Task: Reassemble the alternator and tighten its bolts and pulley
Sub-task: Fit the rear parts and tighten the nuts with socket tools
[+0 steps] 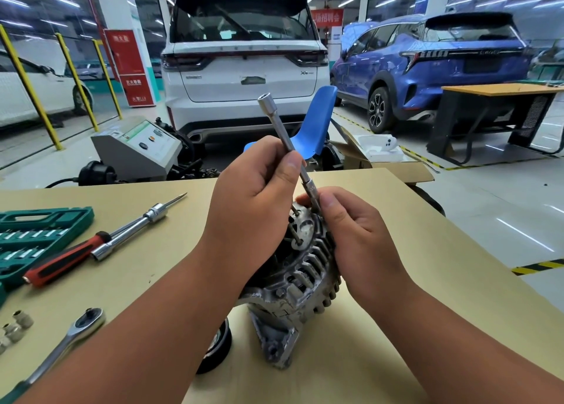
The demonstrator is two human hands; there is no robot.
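Head view: The alternator (293, 281) rests on the table (427, 251), at centre, between both forearms. Its shaft axis is tilted, with the rear housing up and away from the person and the black pulley (215, 348) end low, toward the near left. The left hand (253, 190) curls its fingers round the socket bar (282, 135), which slants from the rear housing up to the left, open end uppermost. The right hand (357, 229) pinches the bar's lower socket at the housing. The unit is judged heavy, rigid cast metal with thin fins. Support it by the housing body or mounting lug, not by the protruding through-bolts (298, 234).
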